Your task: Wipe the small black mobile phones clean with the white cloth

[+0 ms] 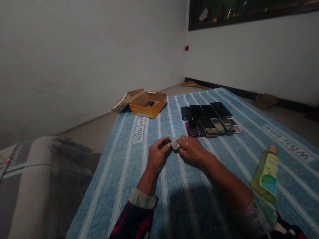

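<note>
My left hand [157, 156] is closed round a small dark object [166, 141], probably a phone, of which only the top end shows. My right hand [191, 148] pinches a small crumpled whitish cloth [175, 144] and presses it against that object. Both hands rest low over a blue striped cloth [219, 159] spread on the floor. Beyond them several mobile phones [209, 119] lie in two neat rows, dark flat ones at the back and keypad ones in front.
An open orange cardboard box [149, 103] with a dark phone [149, 104] inside stands at the cloth's far left corner. A yellow-green bottle [266, 174] lies tilted at my right. A grey folded fabric [42, 179] lies left. White walls meet beyond.
</note>
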A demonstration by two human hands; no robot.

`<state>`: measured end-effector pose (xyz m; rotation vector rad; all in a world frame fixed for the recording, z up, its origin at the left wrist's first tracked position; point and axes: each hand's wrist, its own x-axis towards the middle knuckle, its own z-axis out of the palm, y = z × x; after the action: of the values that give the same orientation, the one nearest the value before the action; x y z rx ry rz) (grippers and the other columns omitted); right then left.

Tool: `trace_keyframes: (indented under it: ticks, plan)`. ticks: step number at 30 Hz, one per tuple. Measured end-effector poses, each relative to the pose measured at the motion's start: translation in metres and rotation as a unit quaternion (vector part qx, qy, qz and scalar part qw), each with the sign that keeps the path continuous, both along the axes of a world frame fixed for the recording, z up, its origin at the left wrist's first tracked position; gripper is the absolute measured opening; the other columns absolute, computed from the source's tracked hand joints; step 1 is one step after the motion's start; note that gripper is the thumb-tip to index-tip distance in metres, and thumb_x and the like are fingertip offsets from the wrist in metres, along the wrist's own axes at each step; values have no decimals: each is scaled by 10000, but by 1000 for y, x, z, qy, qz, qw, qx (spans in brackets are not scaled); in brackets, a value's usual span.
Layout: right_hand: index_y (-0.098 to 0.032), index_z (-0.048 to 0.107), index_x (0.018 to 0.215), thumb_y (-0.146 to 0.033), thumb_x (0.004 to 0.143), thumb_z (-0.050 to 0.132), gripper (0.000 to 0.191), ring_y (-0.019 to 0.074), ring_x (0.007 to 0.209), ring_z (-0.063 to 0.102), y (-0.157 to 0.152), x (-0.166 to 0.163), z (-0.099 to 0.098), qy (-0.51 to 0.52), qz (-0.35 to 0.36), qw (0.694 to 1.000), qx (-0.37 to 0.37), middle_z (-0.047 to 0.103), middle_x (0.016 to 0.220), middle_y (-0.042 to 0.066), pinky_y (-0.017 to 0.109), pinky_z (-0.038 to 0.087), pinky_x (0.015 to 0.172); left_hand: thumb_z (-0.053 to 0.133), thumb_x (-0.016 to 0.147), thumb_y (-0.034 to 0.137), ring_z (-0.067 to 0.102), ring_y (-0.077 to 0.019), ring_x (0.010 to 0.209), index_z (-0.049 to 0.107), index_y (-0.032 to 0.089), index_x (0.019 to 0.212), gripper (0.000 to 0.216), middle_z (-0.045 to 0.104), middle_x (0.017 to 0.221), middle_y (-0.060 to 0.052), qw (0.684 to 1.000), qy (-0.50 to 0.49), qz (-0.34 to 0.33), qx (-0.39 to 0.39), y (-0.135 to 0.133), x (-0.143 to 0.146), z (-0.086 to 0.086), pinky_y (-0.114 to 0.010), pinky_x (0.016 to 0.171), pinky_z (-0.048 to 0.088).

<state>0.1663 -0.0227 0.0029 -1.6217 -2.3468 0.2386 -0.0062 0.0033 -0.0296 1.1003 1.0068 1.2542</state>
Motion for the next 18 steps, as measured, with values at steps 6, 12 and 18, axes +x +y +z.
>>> trace_keyframes:
  ticks: [6, 12, 18]
  plan:
    - [-173, 627, 1113, -148, 950, 455, 237, 204, 859, 605, -5, -6, 3, -53, 8, 998, 15, 634, 1011, 99, 292, 356, 677, 788, 655, 303, 656, -206, 825, 776, 180, 851, 231, 747, 853, -54, 994, 105, -15, 38, 2, -6, 0, -373, 849, 509]
    - [-179, 597, 1188, -127, 970, 398, 299, 210, 884, 604, -11, -9, -2, -68, -15, 997, 20, 626, 1029, 104, 297, 366, 680, 787, 641, 293, 636, -191, 739, 775, 183, 761, 163, 728, 759, -38, 990, 127, -33, 43, 6, -13, 4, -344, 773, 502]
    - [-208, 586, 1252, -166, 992, 383, 332, 211, 856, 620, -21, 0, -7, -60, -79, 995, -22, 631, 1039, 93, 301, 378, 666, 801, 627, 319, 607, -171, 662, 774, 176, 768, 203, 710, 713, -35, 989, 123, -75, 28, 10, -21, 4, -307, 664, 476]
